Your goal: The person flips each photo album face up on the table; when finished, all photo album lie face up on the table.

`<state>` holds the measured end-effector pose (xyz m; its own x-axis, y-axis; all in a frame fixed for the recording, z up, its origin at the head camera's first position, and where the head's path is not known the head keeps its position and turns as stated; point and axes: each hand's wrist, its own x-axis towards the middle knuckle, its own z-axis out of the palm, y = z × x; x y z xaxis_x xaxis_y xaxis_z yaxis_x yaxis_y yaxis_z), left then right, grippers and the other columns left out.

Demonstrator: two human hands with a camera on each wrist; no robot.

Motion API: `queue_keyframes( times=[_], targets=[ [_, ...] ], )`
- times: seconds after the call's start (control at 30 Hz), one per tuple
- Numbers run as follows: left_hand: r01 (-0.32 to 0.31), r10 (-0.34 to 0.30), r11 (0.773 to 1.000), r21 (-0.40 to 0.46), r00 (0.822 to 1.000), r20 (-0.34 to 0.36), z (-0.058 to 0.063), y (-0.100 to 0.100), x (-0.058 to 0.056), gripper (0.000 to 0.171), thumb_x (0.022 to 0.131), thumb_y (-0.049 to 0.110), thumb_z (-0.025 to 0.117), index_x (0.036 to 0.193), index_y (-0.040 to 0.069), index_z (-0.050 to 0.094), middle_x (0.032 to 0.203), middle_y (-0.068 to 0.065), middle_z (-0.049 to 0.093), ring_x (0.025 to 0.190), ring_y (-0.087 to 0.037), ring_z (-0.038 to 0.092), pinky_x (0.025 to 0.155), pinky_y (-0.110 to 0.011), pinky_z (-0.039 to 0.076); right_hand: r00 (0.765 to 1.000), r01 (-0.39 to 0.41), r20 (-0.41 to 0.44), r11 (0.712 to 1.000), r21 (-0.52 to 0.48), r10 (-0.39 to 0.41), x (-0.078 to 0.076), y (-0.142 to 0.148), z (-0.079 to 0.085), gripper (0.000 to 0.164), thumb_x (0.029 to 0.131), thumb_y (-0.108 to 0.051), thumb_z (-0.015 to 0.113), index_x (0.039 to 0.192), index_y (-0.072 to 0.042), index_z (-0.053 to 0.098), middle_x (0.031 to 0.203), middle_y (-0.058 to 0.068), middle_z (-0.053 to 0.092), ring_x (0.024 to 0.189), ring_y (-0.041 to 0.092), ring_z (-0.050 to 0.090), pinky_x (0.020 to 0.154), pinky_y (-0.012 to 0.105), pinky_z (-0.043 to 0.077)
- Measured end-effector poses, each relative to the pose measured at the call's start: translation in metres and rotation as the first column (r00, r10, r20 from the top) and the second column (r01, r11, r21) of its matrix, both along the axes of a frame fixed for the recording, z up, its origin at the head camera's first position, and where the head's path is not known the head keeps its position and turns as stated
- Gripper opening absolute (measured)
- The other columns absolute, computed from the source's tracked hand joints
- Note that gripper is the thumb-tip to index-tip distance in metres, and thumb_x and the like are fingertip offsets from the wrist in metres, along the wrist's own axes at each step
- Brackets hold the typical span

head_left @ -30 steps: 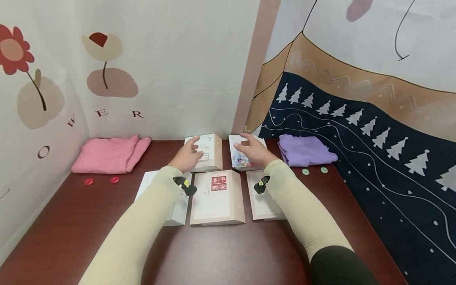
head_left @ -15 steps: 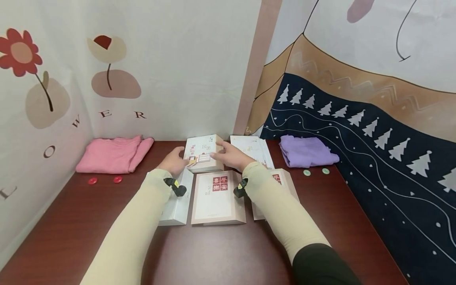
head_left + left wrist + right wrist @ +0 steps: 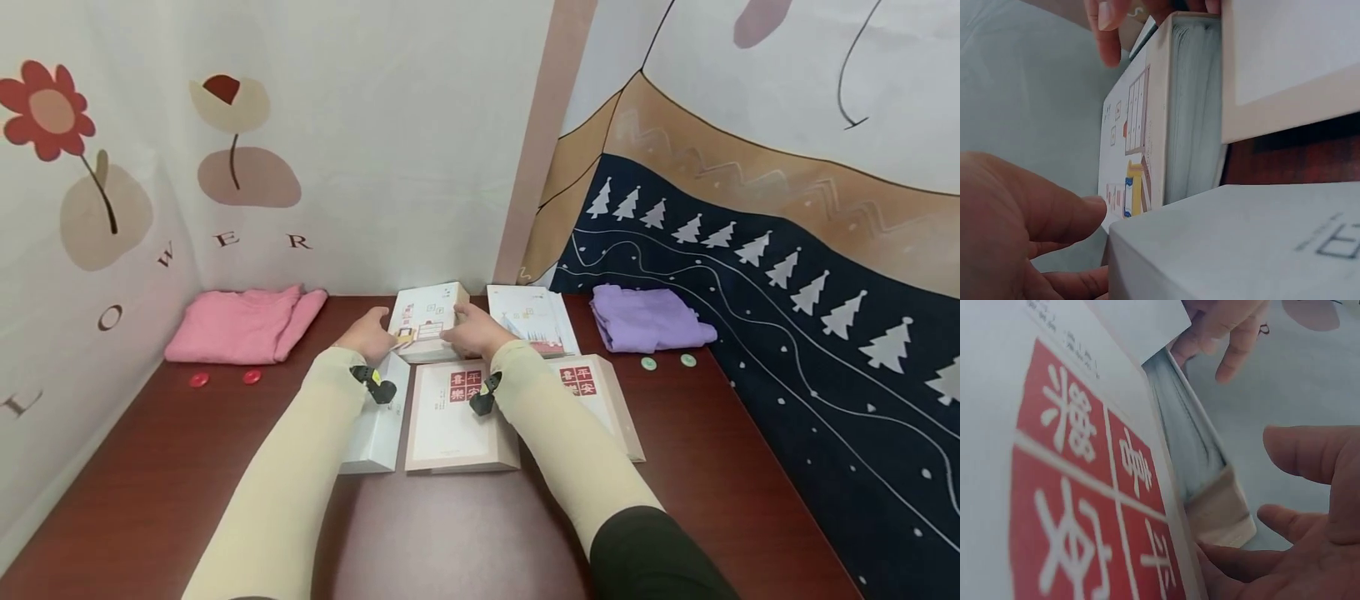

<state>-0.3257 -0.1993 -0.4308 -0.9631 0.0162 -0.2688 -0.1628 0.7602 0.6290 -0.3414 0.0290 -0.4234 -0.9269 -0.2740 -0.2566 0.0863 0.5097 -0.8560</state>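
A thick white album (image 3: pixel 423 304) with small house-like drawings stands in the back row, its spine side cream. My left hand (image 3: pixel 366 335) is at its left side; in the left wrist view the thumb (image 3: pixel 1075 215) reaches to the cover's edge and the fingers lie lower, partly hidden by a white album. On the other side is my right hand (image 3: pixel 480 331), its thumb over the cover. The right wrist view shows this hand's thumb (image 3: pixel 1300 450) and fingers spread apart, near the album's cream corner (image 3: pixel 1225 515). Firm contact cannot be made out.
A second illustrated album (image 3: pixel 532 312) stands at back right. In front are a white album (image 3: pixel 377 437) and two with red character squares (image 3: pixel 446 437), (image 3: pixel 600 412). Pink cloth (image 3: pixel 236 325) with red buttons (image 3: pixel 252 377) lies left, purple cloth (image 3: pixel 648 319) with green buttons (image 3: pixel 649 363) right.
My right hand has moved left from the back right album to the right side of the house-picture album. My left hand has shifted back off that album's cover to its left edge.
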Motion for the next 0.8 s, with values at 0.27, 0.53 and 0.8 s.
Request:
queue_keyframes(
  times=[0.27, 0.53, 0.8],
  targets=[
    [0.049, -0.05, 0.999, 0.019, 0.999, 0.016, 0.007, -0.002, -0.003, 0.076, 0.102, 0.011, 0.051, 0.168, 0.002, 0.015, 0.169, -0.026, 0.028, 0.152, -0.041, 0.033, 0.127, -0.06, 0.025, 0.998, -0.007, -0.057, 1.0, 0.006, 0.007, -0.004, -0.009, -0.004, 0.069, 0.097, -0.003, 0.068, 0.161, -0.011, 0.044, 0.166, 0.013, 0.042, 0.141, 0.029, 0.049, 0.113, 0.043, 0.046],
    [0.102, -0.103, 0.995, -0.024, 0.994, -0.035, 0.013, -0.006, -0.007, 0.075, 0.098, 0.007, 0.051, 0.165, -0.005, 0.019, 0.163, -0.029, 0.036, 0.143, -0.041, 0.04, 0.124, -0.057, 0.031, 0.997, 0.058, -0.05, 0.998, 0.035, -0.056, -0.01, -0.017, -0.004, 0.071, 0.092, 0.011, 0.053, 0.158, -0.016, 0.05, 0.163, 0.01, 0.047, 0.076, 0.015, 0.05, 0.057, 0.025, 0.039],
    [0.106, -0.106, 0.994, -0.012, 0.994, -0.004, 0.01, -0.006, -0.01, 0.076, 0.1, 0.012, 0.052, 0.166, -0.003, 0.017, 0.167, -0.028, 0.03, 0.144, -0.042, 0.038, 0.123, -0.056, 0.032, 0.996, 0.082, -0.027, 0.997, -0.009, -0.082, -0.009, -0.013, -0.007, 0.072, 0.092, 0.013, 0.052, 0.158, -0.016, 0.051, 0.163, 0.011, 0.047, 0.098, 0.023, 0.055, 0.062, 0.027, 0.038]
  ],
)
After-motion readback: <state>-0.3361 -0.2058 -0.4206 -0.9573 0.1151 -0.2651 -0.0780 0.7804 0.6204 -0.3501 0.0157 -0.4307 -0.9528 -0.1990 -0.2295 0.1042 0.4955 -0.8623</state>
